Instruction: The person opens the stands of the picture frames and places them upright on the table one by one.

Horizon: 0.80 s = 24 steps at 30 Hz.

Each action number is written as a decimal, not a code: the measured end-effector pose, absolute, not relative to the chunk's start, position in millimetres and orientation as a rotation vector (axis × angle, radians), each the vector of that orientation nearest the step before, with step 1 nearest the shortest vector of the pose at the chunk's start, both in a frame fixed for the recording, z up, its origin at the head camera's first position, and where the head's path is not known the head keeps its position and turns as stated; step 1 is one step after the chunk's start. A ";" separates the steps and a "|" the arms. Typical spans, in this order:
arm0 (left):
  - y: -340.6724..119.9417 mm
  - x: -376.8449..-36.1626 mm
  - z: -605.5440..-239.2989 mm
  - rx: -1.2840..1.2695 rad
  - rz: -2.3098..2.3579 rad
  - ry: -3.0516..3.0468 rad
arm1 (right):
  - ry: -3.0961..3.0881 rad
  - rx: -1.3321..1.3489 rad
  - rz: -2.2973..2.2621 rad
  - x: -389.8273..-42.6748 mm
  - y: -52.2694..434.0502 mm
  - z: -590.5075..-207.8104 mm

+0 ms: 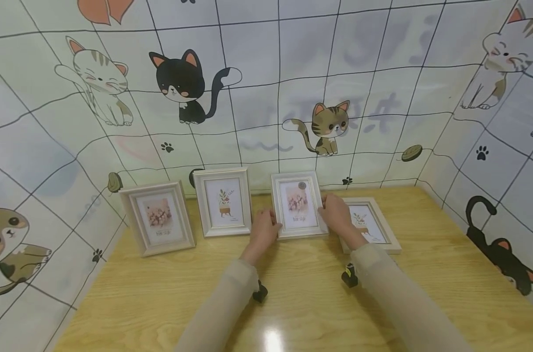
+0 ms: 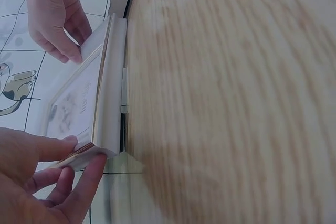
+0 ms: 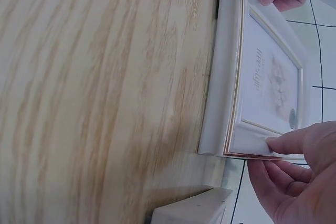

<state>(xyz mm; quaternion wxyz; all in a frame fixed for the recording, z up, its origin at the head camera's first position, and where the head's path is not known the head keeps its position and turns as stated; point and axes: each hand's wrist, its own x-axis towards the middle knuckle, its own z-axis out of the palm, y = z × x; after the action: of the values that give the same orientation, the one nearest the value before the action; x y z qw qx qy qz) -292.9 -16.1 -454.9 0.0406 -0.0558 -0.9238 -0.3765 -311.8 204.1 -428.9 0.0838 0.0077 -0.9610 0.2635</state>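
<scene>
Both hands hold one white picture frame (image 1: 299, 208) with a pink floral print, standing almost upright near the back of the wooden table. At its lower left edge the left hand (image 1: 264, 229) pinches the border, thumb in front and fingers at the side and behind; the left wrist view shows this hand (image 2: 58, 177) close up. The right hand (image 1: 338, 215) grips the opposite side, its thumb on the front border in the right wrist view, where the hand (image 3: 294, 169) has its other fingers behind the edge.
Left of the hands stand a plant-print frame (image 1: 224, 201) and a second floral frame (image 1: 158, 218). Another plant-print frame (image 1: 382, 230) lies tilted back on the right, partly behind the right hand. Cat-patterned cloth walls (image 1: 257, 98) enclose the wooden table (image 1: 160, 303).
</scene>
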 end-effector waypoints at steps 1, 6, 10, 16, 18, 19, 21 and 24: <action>-16.3 -292.6 -454.8 -0.170 -1.167 -2.811 | -2.855 0.015 0.799 -311.7 203.6 -429.4; -16.6 -291.9 -455.1 -0.140 -1.261 -2.728 | -2.796 -0.022 0.856 -312.6 200.4 -431.7; -17.2 -293.0 -456.3 -0.123 -1.323 -2.702 | -2.752 -0.014 0.884 -312.8 198.6 -432.2; -19.1 -293.5 -457.6 -0.167 -1.406 -2.646 | -2.681 0.002 0.932 -312.2 196.8 -433.7; -19.4 -293.2 -457.6 -0.168 -1.418 -2.635 | -2.653 0.013 0.935 -312.2 196.2 -434.6; -19.5 -293.1 -457.4 -0.166 -1.422 -2.633 | -2.641 0.019 0.939 -312.3 195.9 -435.1; -19.6 -292.7 -456.9 -0.162 -1.426 -2.630 | -2.619 0.027 0.941 -312.4 195.1 -435.7; -20.0 -292.8 -456.8 -0.168 -1.446 -2.617 | -2.605 0.027 0.960 -312.7 194.1 -435.8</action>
<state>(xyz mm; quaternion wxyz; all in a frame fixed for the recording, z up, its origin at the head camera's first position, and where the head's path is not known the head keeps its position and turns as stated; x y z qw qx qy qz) -292.8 -20.0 -456.8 0.0734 -0.0559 -0.8715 -0.4817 -312.7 194.1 -435.8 0.1816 0.0096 -0.9226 0.3402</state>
